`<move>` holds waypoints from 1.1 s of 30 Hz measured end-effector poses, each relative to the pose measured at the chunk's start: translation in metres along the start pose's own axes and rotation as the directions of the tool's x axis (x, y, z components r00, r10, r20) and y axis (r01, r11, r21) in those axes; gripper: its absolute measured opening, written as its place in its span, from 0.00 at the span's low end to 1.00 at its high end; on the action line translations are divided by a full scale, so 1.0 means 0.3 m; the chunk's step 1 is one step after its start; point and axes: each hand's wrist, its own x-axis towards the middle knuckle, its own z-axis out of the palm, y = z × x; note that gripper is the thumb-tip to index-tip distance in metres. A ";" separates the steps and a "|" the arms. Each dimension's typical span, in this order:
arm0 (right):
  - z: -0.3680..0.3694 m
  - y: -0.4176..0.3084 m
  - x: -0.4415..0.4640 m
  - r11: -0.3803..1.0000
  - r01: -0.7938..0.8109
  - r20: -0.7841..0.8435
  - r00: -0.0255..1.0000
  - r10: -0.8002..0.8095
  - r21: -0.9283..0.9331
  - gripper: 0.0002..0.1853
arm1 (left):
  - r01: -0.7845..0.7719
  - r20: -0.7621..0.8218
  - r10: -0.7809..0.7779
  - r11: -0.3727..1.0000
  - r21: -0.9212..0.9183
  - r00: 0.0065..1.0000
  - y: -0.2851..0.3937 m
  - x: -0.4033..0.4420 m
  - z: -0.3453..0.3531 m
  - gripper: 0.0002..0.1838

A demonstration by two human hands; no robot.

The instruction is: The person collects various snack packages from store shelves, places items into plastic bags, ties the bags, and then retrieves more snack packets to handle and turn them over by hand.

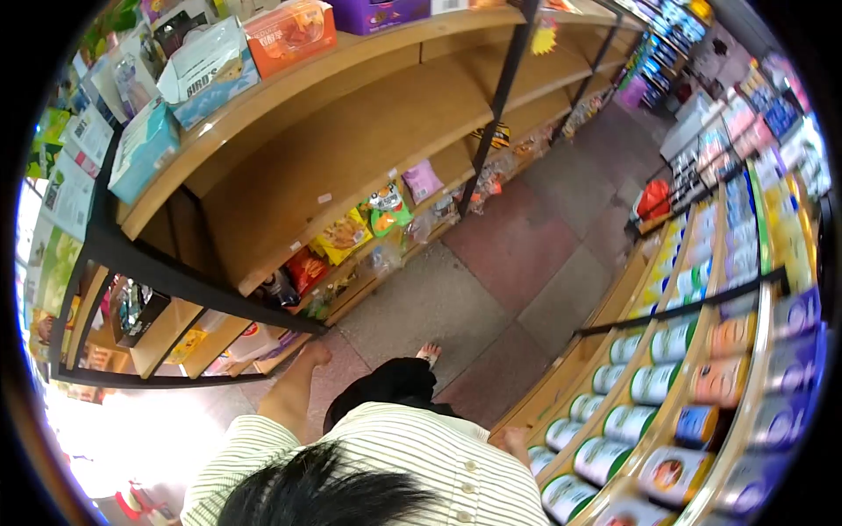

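My left hand (317, 353) hangs low beside my body, close to the lower end of the wooden shelf unit on the left. Nothing shows in it, but its fingers are too small and blurred to make out. On the other side, my right hand (514, 439) is partly hidden by my striped shirt (412, 447). It is nearest to the rows of white and green cans (564, 434) on the right shelf, and I cannot tell whether it touches them. Snack bags, among them a yellow bag (342, 235) and a green-and-orange bag (386, 209), lie on the low left shelf.
A tiled aisle (491, 245) runs ahead between the shelves. On the upper left shelf stand an orange box (291, 39) and a blue-and-white box (209, 74). A black metal post (500, 110) rises along the left unit. A red bag (653, 200) sits farther down on the right.
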 end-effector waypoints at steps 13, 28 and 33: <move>-0.388 -1.095 0.776 0.909 0.054 0.184 0.983 0.025 -0.414 0.08 | -0.007 -0.187 -0.350 0.459 -0.889 0.918 0.620 0.363 -0.427 0.16; -0.259 -2.166 1.443 -0.132 0.795 0.788 0.535 -0.305 -0.592 0.19 | -0.129 0.598 -0.796 -0.605 -0.786 0.091 1.869 0.207 0.122 0.11; -0.211 -1.974 1.324 -0.099 0.759 0.751 0.651 0.105 -0.644 0.13 | -0.367 0.792 -0.574 -0.797 -0.480 0.209 2.315 0.375 0.364 0.17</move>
